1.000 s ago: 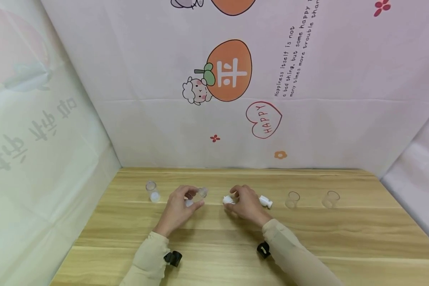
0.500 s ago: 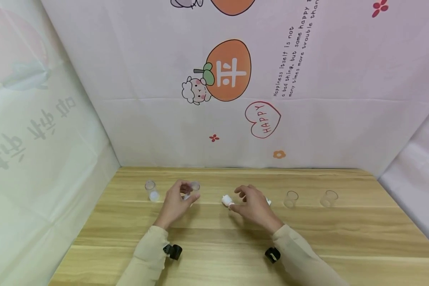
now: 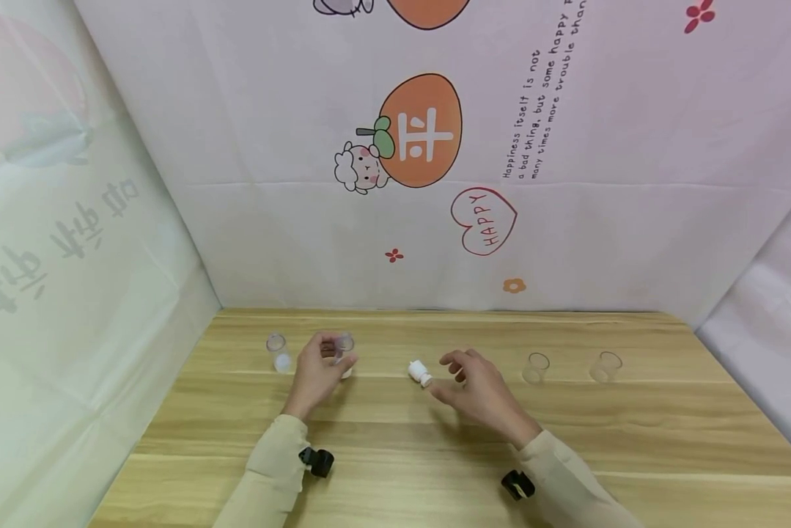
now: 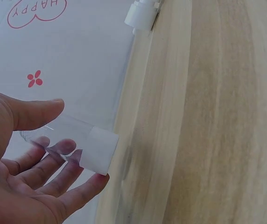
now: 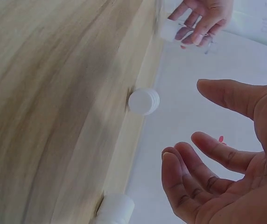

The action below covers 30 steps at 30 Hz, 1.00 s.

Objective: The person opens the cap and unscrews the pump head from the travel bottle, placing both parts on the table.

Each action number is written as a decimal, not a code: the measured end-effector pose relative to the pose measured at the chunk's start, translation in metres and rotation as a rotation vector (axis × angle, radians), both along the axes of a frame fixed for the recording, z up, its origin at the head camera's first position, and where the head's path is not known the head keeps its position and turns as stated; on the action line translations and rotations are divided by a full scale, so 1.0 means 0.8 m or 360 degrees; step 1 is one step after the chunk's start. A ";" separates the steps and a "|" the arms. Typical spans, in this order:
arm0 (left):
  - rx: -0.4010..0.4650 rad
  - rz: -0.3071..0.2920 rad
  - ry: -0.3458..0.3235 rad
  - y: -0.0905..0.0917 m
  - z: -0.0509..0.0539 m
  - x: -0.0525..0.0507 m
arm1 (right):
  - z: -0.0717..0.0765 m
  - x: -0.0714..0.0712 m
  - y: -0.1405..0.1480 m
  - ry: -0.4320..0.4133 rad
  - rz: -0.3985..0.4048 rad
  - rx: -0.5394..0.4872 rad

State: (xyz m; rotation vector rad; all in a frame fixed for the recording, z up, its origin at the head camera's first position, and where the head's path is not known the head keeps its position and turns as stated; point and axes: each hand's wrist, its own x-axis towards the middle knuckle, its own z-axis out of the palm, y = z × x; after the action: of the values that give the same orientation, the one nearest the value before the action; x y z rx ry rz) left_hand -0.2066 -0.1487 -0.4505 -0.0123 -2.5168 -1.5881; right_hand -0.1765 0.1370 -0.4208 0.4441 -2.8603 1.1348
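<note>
My left hand (image 3: 319, 374) holds a clear tube with a white base (image 3: 344, 349) between thumb and fingers, near the tabletop. In the left wrist view the clear tube (image 4: 68, 137) shows its white bottom end, and the fingertips show through its wall. My right hand (image 3: 477, 389) hovers with loosely bent fingers, holding nothing. Just left of its thumb, a white stepped bottle-top piece (image 3: 419, 372) lies on the table, apart from the hand. The right wrist view shows its round end (image 5: 143, 101). A second white piece (image 5: 115, 210) lies there too; the right hand hides it in the head view.
Another clear tube with a white base (image 3: 278, 353) stands on the left. On the right stand two clear cups, a nearer one (image 3: 536, 369) and a farther one (image 3: 606, 367). A printed cloth (image 3: 289, 249) rises behind the wooden table (image 3: 395, 469).
My right hand has let go of the white bottle-top piece and drawn back to the right. My left hand has moved left with the clear tube, which now stands more upright.
</note>
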 end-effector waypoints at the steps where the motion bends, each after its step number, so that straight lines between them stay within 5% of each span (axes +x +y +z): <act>1: -0.0001 0.0007 -0.0010 -0.001 -0.001 0.000 | 0.000 0.001 0.001 0.0006 -0.0001 0.0007; 30: -0.0036 0.0050 -0.0039 -0.003 -0.011 -0.004 | 0.005 0.012 0.017 0.0058 0.0044 0.0016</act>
State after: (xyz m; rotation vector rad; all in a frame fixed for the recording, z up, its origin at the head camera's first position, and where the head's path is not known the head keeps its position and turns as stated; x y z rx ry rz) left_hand -0.2098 -0.1513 -0.4590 0.0443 -2.5404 -1.5572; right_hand -0.1668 0.1504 -0.4167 0.5013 -2.8389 1.1053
